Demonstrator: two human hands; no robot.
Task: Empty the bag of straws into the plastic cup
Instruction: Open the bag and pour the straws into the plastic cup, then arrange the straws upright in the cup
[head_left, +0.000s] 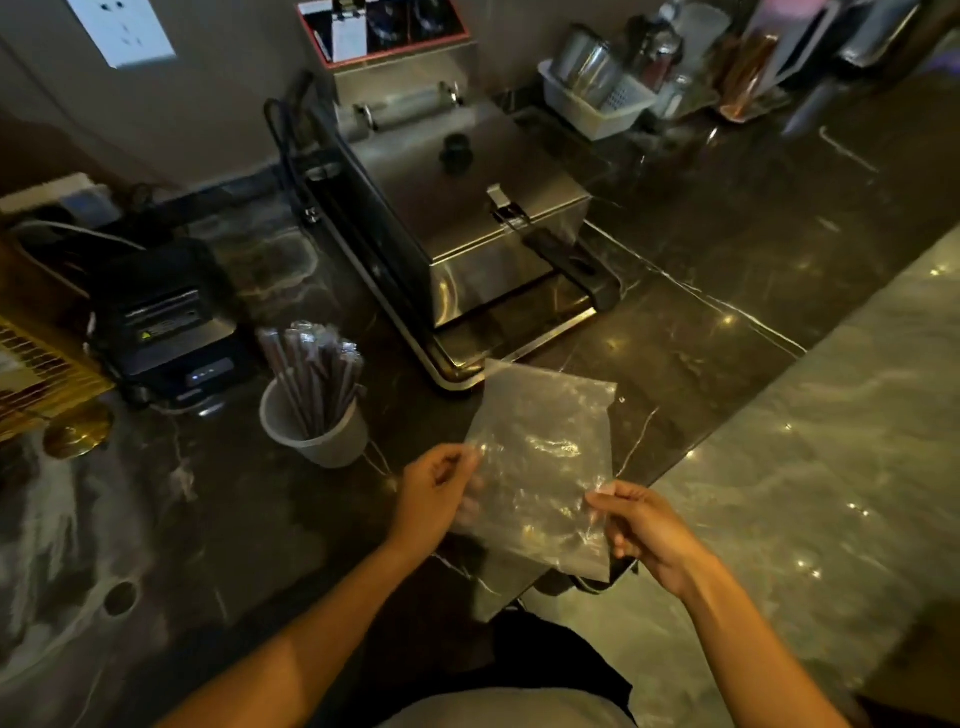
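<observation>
counter: dark marble-look worktop (701, 322), glossy, veined; a lighter raised ledge (831, 467) runs along the right.
far left: gold wire rack (36, 374) at the frame edge, a round brass-coloured base (78, 431) just in front of it.
black unit: small black machine (166, 322) with a yellow warning label and lit blue indicators, left of the cup; cables behind it.
plastic cup: translucent white cup (317, 431), upright on the counter, just right of the black unit and left of the bag.
straws: bundle of individually wrapped dark straws (311, 374) standing in the cup, tops fanned out well above the rim, leaning a bit left.
fryer: stainless countertop fryer (467, 208), lid on, black knob on top, black basket handle sticking out front-right; sits behind the cup and the bag.
left hand: left hand (436, 499) pinches the bag's left edge between thumb and fingertips, other fingers curled behind the film.
bag: clear plastic bag (540, 467), looks empty, flat, crinkled, held up between both hands above the counter edge, far end pointing at the fryer; no straws seen inside.
right hand: right hand (644, 530) pinches the bag's right edge near its lower corner, thumb against fingertips.
back right: white plastic basket (597, 109) holding metal cups, with jars and containers beside it, blurred.
</observation>
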